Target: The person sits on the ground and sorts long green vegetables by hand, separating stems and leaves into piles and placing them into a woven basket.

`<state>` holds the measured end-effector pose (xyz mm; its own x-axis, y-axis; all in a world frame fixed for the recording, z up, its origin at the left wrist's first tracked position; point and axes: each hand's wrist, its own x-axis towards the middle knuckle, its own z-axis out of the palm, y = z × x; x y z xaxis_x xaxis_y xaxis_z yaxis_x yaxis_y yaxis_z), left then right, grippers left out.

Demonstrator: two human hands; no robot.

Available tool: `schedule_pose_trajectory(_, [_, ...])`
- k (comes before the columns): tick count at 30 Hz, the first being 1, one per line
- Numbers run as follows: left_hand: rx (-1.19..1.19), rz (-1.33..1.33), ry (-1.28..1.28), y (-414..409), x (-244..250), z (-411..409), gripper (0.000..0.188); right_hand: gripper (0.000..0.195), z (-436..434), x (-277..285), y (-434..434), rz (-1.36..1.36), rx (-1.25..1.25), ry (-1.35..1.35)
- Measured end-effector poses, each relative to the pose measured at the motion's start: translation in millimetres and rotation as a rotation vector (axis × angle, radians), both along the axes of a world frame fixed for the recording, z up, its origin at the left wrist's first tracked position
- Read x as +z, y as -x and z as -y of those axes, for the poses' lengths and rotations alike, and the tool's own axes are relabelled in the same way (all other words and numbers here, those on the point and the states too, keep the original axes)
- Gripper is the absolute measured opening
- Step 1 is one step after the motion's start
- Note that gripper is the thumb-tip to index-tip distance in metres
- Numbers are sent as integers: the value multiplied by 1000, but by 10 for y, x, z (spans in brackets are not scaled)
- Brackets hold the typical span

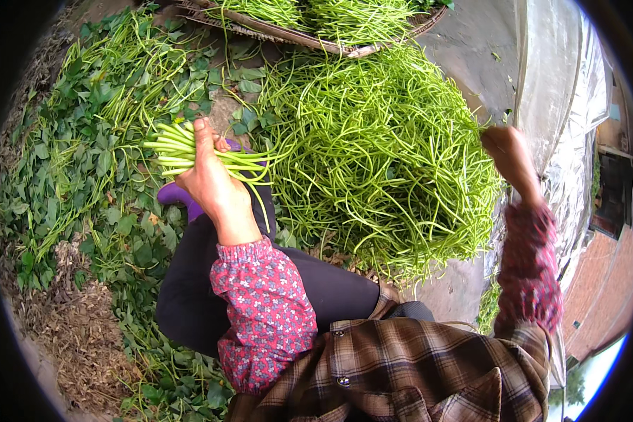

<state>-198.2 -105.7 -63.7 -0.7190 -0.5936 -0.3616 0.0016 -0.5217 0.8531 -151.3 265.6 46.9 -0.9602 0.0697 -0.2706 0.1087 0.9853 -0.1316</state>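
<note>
A bundle of pale green leaf stalks (176,147) is gripped in my left hand (211,174), thumb on top. Its cut ends point left, and the thin ends trail right towards a large loose heap of green stalks (380,158). My right hand (509,153), slightly blurred, is raised by the heap's right edge with its fingers curled in. No stalk shows plainly in it. Below my left hand, a purple boot (175,194) is partly hidden by my wrist and dark trouser leg.
A woven basket (343,50) with bunches of stalks stands beyond the heap. Leafy vines (100,153) cover the ground on the left, with dry plant litter (79,337) at lower left. Plastic sheeting (548,68) hangs along the right, before a brick wall (604,290).
</note>
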Motion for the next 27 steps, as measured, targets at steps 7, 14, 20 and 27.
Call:
schedule_pose_trajectory(7, [25,1,28,19,69,-60,11,77,1687,-2366,1338,251,272,-31])
schedule_pose_trajectory(14, [-32,-25,27,49,41,-6,11,100,1900,-2859,597,811,383,-81])
schedule_pose_trajectory(20, [-40,-45,-12,53,138,-51,10,92,1799,-2634,248,906,594,-292])
schedule_pose_trajectory(27, [-12,-54,-17,42,141,-3,11,65,1677,-2865,377,749,504,-147])
